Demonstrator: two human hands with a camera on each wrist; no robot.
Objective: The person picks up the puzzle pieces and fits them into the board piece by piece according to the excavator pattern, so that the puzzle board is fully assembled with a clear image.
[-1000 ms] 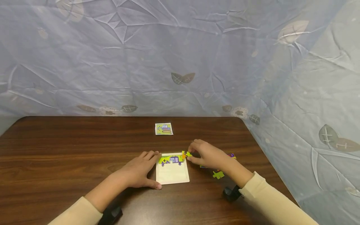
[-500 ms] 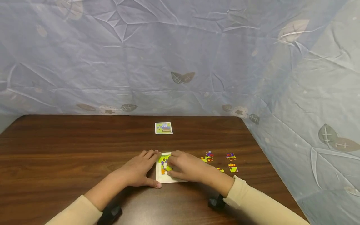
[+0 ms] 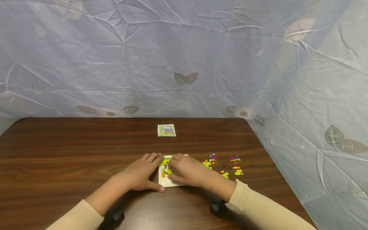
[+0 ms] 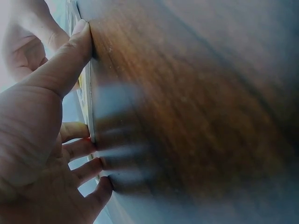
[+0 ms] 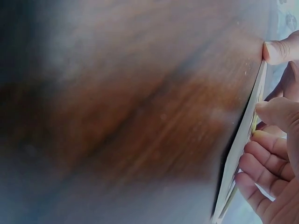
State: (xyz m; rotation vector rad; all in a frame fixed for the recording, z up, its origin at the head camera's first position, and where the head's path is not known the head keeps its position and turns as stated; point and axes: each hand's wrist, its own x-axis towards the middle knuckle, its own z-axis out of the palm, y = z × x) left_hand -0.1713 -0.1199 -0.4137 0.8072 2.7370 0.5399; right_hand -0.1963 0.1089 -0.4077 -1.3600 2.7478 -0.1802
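Note:
A shallow white puzzle tray [image 3: 173, 184] lies flat on the table, with green, purple and orange pieces visible in its left part. My left hand [image 3: 141, 174] rests along the tray's left side, thumb at the near corner and straight, spread fingers at the far one. Over the tray my right hand [image 3: 187, 171] is bent down, its curled fingers and thumb around a yellow-green puzzle piece [image 3: 169, 171], mostly covered by the hand. In the right wrist view, the fingertips [image 5: 250, 161] of the right hand are low over the tray.
Several loose puzzle pieces lie right of the tray, among them a green one [image 3: 238, 171] and a purple one [image 3: 235, 158]. A small picture card [image 3: 166, 130] of a digger lies farther back. Patterned cloth [image 3: 184, 57] hangs behind the brown table [image 3: 86, 140].
My right hand has moved left from the tray's right edge, bringing a puzzle piece over the tray; in the last half second it shifted only slightly. The left hand has stayed in place.

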